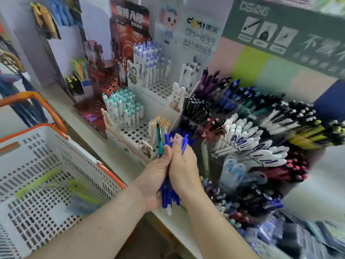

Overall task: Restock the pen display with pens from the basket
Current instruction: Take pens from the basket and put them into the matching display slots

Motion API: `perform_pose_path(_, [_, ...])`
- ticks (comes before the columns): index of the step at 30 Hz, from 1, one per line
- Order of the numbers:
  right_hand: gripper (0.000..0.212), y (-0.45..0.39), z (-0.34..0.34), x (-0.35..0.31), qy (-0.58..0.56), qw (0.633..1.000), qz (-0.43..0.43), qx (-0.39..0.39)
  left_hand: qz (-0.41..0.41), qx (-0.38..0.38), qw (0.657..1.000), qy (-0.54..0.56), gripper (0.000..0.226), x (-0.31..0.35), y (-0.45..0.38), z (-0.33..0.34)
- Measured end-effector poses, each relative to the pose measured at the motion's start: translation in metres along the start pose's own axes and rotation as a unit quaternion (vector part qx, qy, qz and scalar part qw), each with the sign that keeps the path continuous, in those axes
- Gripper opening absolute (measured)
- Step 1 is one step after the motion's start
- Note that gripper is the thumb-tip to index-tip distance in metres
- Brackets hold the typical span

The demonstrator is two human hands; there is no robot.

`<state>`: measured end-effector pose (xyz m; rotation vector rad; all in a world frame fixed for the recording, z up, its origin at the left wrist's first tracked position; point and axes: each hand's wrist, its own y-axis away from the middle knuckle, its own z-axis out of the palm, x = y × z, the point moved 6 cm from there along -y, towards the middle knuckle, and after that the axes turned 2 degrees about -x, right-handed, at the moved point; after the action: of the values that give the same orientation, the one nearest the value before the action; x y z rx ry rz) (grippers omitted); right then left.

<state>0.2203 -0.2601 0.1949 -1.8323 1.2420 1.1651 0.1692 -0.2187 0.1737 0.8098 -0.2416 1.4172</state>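
Note:
Both my hands clasp one bundle of blue pens (pixel 169 195) above the shelf's front edge. My left hand (pixel 155 176) grips the bundle from the left, with a single teal pen (pixel 159 141) sticking up past its fingers. My right hand (pixel 183 165) wraps the bundle from the right, thumb up along the pen tops. The pen display (pixel 242 139) lies just behind and to the right, its compartments packed with black, white, blue and pink pens. The white basket (pixel 56 176) with orange trim stands at the left and holds a few yellow-green and blue pens (pixel 56 186).
White punched-hole pen stands (pixel 134 131) with teal-capped and purple-capped pens stand behind my hands, several holes unfilled. A red display stand (pixel 104 86) is further left. Cardboard backers and a green sign (pixel 280 30) rise behind. More packets lie at the lower right (pixel 298 236).

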Motion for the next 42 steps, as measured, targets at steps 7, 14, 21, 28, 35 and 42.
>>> perform_pose_path(7, [0.022,0.007,-0.050,0.002,-0.078,0.990,-0.053,0.106,0.038,-0.018,0.999,-0.014,0.031,-0.014,-0.014,0.029])
perform_pose_path(14, [0.011,0.003,-0.086,-0.004,-0.174,0.970,-0.038,0.165,0.019,-0.004,0.998,-0.051,0.019,0.004,-0.036,0.017])
perform_pose_path(21, [0.011,-0.002,-0.124,0.005,-0.114,0.951,-0.104,0.266,0.092,0.002,0.995,-0.032,0.017,0.034,-0.054,-0.011])
perform_pose_path(28, [0.028,-0.006,-0.117,0.008,-0.049,0.947,-0.123,0.294,0.073,-0.013,0.995,-0.067,0.022,0.039,-0.063,-0.022])
perform_pose_path(35, [0.029,-0.007,-0.118,-0.006,0.046,0.925,-0.197,0.321,0.063,-0.022,0.996,-0.066,0.023,0.045,-0.070,-0.029])
perform_pose_path(42, [0.024,-0.017,-0.094,0.002,0.180,0.894,-0.287,0.294,0.069,-0.022,0.995,-0.062,0.018,0.048,-0.075,-0.026])
